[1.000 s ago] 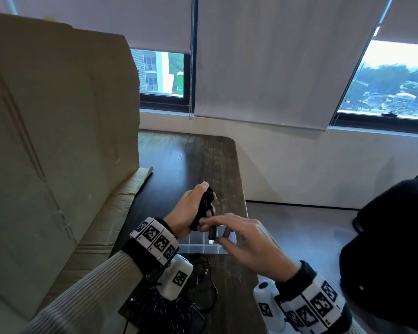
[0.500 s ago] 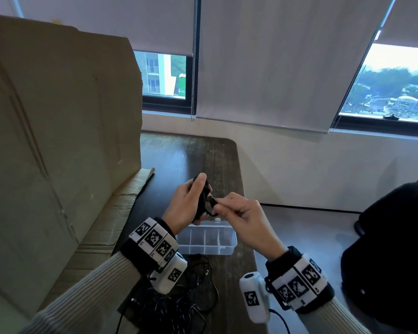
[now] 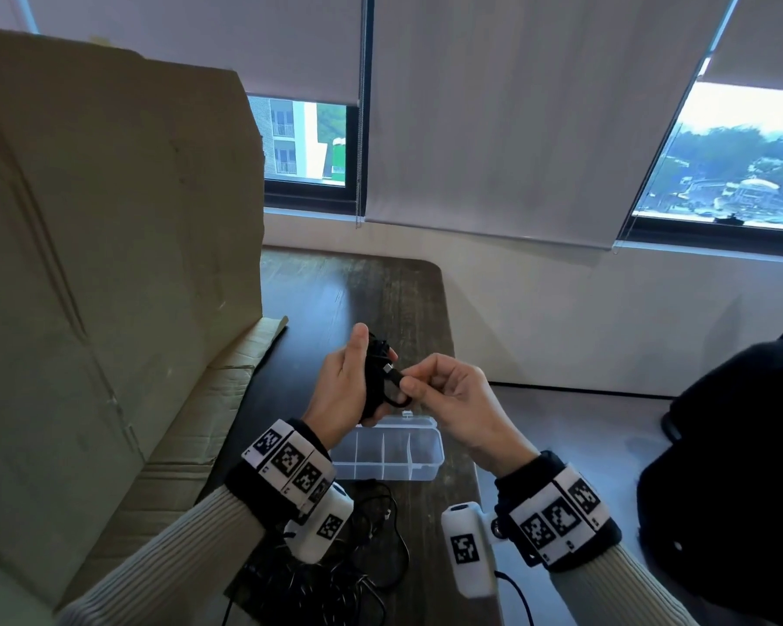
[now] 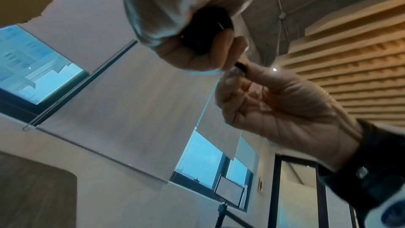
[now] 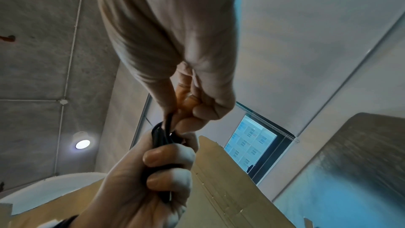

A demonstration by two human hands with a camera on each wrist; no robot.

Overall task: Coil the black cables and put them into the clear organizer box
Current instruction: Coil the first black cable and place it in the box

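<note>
Head view first: the person's left hand (image 3: pixel 342 381) is raised above the dark table (image 3: pixel 358 291), fingers curled round a bundle of coiled black cable (image 3: pixel 376 377), thumb pointing up. The right hand (image 3: pixel 453 402) meets it from the right, thumb and forefinger pinching the cable's plug end (image 3: pixel 392 375), whose metal tip points toward the bundle. Below the hands, on the table, sits the clear organizer box (image 3: pixel 392 454), lid open, its dividers visible. Nearer the person lies a loose tangle of more black cables (image 3: pixel 335 576). A large cardboard sheet (image 3: pixel 109 264) leans at the left side of the table.

Left wrist view, looking up: the left hand (image 4: pixel 186 29) is wrapped round the dark coil (image 4: pixel 206 32), and the right hand (image 4: pixel 280 103) nips the plug end (image 4: pixel 241 66) between thumb and fingertip just beside the left fingers.

Right wrist view: the right hand (image 5: pixel 188 84) hangs from above, its fingertips pressed together on a strand of cable (image 5: pixel 168 121), while the left hand (image 5: pixel 153 176) below grips the coil (image 5: pixel 160 138), which runs down through its fist. The cardboard (image 5: pixel 219 188) shows behind.
</note>
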